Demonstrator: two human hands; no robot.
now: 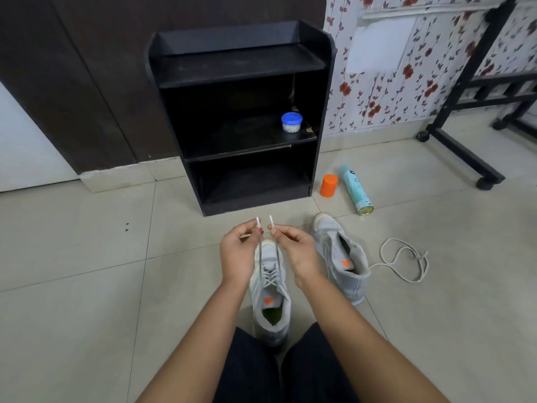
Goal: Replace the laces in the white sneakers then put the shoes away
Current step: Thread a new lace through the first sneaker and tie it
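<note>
A pale grey-white sneaker (271, 309) stands on the floor between my knees, toe pointing away, with a grey lace (270, 274) crossed through its lower eyelets. My left hand (238, 251) pinches one lace end and my right hand (296, 248) pinches the other. Both white tips stick up side by side above the toe, and the lace runs taut down to the shoe. The second sneaker (343, 257) stands to the right with no lace in it. A loose white lace (404, 263) lies curled on the tiles to the right of it.
A black open shelf unit (241, 68) stands against the wall ahead, with a small blue-lidded jar (291, 122) on its middle shelf. An orange cap (329, 185) and a spray can (356, 189) lie on the floor to its right. A black wheeled frame (465, 158) stands far right.
</note>
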